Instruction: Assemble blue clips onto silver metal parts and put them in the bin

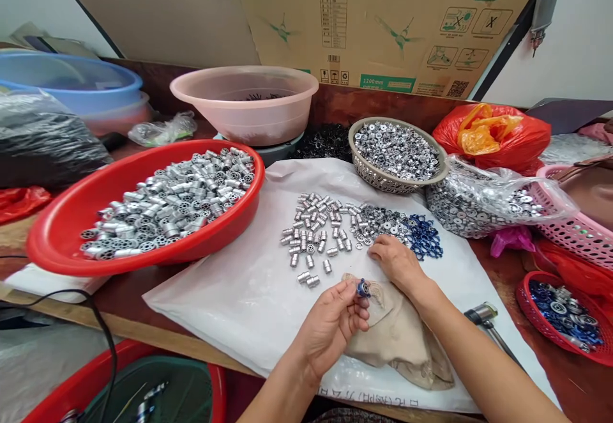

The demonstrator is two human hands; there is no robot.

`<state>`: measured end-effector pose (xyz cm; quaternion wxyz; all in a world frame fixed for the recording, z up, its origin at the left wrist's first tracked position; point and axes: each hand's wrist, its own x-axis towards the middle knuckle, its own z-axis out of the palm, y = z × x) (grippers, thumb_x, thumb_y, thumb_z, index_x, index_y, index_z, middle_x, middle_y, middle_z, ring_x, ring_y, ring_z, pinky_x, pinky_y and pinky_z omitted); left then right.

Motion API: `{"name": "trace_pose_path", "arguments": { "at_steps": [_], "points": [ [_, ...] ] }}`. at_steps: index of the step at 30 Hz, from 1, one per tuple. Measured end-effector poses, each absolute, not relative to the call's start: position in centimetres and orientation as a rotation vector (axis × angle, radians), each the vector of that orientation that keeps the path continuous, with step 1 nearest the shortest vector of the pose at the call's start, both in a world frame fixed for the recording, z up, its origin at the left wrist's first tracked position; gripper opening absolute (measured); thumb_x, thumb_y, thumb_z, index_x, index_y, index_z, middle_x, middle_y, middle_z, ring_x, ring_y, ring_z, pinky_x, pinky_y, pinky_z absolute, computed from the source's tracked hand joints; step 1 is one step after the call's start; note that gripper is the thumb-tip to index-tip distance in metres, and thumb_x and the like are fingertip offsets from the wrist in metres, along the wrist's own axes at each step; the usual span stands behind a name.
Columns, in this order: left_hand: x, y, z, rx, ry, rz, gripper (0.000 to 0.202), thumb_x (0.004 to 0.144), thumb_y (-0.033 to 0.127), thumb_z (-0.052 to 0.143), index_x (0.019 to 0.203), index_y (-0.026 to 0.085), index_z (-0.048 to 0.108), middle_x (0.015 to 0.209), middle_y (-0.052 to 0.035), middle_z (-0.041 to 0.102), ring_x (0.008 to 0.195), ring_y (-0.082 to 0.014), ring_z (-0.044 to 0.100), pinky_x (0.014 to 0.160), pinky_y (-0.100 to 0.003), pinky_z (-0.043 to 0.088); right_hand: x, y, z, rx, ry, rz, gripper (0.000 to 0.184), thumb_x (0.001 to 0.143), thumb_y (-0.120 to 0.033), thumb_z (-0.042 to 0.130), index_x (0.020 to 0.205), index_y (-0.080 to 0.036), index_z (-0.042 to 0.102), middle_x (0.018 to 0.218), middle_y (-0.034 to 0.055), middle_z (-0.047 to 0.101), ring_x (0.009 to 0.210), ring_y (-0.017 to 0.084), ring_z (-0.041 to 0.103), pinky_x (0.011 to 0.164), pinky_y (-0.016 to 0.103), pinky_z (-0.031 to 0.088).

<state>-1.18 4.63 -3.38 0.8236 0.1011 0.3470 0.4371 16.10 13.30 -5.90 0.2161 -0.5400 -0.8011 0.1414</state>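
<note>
My left hand (332, 321) is closed in a pinch on a small metal part with a blue ring (363, 289), held just above a beige cloth (400, 337). My right hand (396, 262) reaches forward, fingers curled down onto loose small parts (378, 222) on the white sheet (230, 289); what it grips is hidden. Several silver cylinders (313, 228) lie scattered to the left of it, and a heap of blue rings (424, 238) lies to its right.
A red basin (57, 231) of silver cylinders stands at left, a pink bowl (244, 100) behind, a grey basket (397, 148) of metal discs, a plastic bag of parts (483, 199), pink basket (582, 228), small red basket (562, 314), a hammer-like tool (483, 314).
</note>
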Motion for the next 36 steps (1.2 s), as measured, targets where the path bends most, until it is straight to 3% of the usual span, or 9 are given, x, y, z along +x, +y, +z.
{"name": "trace_pose_path", "arguments": {
  "at_steps": [2, 8, 17, 21, 24, 27, 31, 34, 36],
  "points": [
    [-1.4, 4.7, -3.5, 0.19, 0.727, 0.951, 0.021, 0.072, 0.026, 0.072, 0.08, 0.009, 0.062, 0.065, -0.0031, 0.061, 0.052, -0.007, 0.055, 0.047, -0.015, 0.048, 15.7, 13.4, -6.1, -1.487, -2.25, 0.398, 0.018, 0.079, -0.013, 0.055, 0.072, -0.023, 0.068, 0.081, 0.0037, 0.064, 0.078, 0.018, 0.06, 0.064, 0.027, 0.048],
    [-1.5, 4.9, -4.0, 0.115, 0.67, 0.958, 0.018, 0.071, 0.02, 0.073, 0.082, 0.01, 0.062, 0.069, -0.0045, 0.064, 0.054, -0.007, 0.059, 0.05, -0.015, 0.05, 15.4, 10.0, -4.5, -1.382, -2.131, 0.483, 0.022, 0.089, -0.018, 0.042, 0.098, -0.02, 0.062, 0.089, 0.0051, 0.061, 0.078, 0.015, 0.061, 0.069, 0.026, 0.05],
    [-2.1, 5.0, -4.2, 0.04, 0.703, 0.985, 0.017, 0.08, 0.01, 0.061, 0.097, 0.007, 0.064, 0.07, -0.0051, 0.064, 0.054, -0.0064, 0.06, 0.053, -0.013, 0.052, 17.5, 11.9, -5.7, -1.524, -2.035, 0.433, 0.017, 0.081, -0.019, 0.052, 0.09, -0.019, 0.066, 0.086, 0.0043, 0.066, 0.073, 0.017, 0.062, 0.07, 0.031, 0.05],
    [-2.4, 4.8, -4.2, 0.022, 0.7, 1.012, 0.017, 0.078, 0.011, 0.064, 0.095, 0.008, 0.065, 0.07, -0.0049, 0.064, 0.057, -0.0069, 0.061, 0.055, -0.013, 0.053, 16.6, 13.7, -6.3, -1.581, -2.112, 0.46, 0.015, 0.075, -0.02, 0.059, 0.087, -0.021, 0.069, 0.091, 0.0052, 0.066, 0.072, 0.018, 0.063, 0.069, 0.032, 0.049],
    [-2.4, 4.6, -4.1, 0.027, 0.679, 1.012, 0.02, 0.076, 0.012, 0.068, 0.095, 0.009, 0.066, 0.072, -0.0052, 0.065, 0.059, -0.0074, 0.062, 0.058, -0.014, 0.053, 15.6, 14.1, -6.2, -1.59, -2.16, 0.509, 0.012, 0.07, -0.016, 0.063, 0.078, -0.022, 0.069, 0.085, 0.0039, 0.067, 0.071, 0.019, 0.063, 0.066, 0.031, 0.049],
    [-2.2, 4.5, -4.1, 0.053, 0.66, 1.017, 0.026, 0.072, 0.013, 0.072, 0.097, 0.009, 0.065, 0.074, -0.0049, 0.066, 0.061, -0.0077, 0.062, 0.06, -0.015, 0.054, 14.9, 13.1, -5.2, -1.552, -2.171, 0.564, 0.015, 0.073, -0.014, 0.06, 0.085, -0.021, 0.068, 0.083, 0.0029, 0.067, 0.069, 0.016, 0.063, 0.067, 0.029, 0.051],
    [-1.9, 4.5, -4.1, 0.11, 0.645, 1.027, 0.029, 0.068, 0.017, 0.075, 0.095, 0.01, 0.066, 0.075, -0.004, 0.066, 0.061, -0.0078, 0.062, 0.06, -0.016, 0.053, 14.5, 9.4, -3.1, -1.423, -2.06, 0.698, 0.024, 0.081, -0.02, 0.054, 0.103, -0.021, 0.064, 0.098, 0.005, 0.066, 0.077, 0.015, 0.065, 0.069, 0.028, 0.054],
    [-1.5, 4.5, -4.1, 0.141, 0.641, 1.028, 0.029, 0.065, 0.018, 0.078, 0.091, 0.01, 0.066, 0.077, -0.003, 0.066, 0.06, -0.007, 0.061, 0.059, -0.016, 0.053, 14.3, 6.5, -2.2, -1.311, -1.969, 0.835, 0.031, 0.086, -0.019, 0.047, 0.113, -0.024, 0.062, 0.113, 0.0066, 0.063, 0.098, 0.017, 0.063, 0.082, 0.031, 0.054],
    [-1.3, 4.4, -4.1, 0.159, 0.645, 1.019, 0.028, 0.064, 0.018, 0.078, 0.088, 0.01, 0.067, 0.077, -0.0021, 0.065, 0.059, -0.0064, 0.06, 0.059, -0.016, 0.052, 14.2, 5.3, -2.2, -1.291, -1.916, 0.874, 0.03, 0.088, -0.02, 0.047, 0.112, -0.025, 0.063, 0.113, 0.0056, 0.065, 0.104, 0.019, 0.061, 0.088, 0.033, 0.052]
  ]
}}
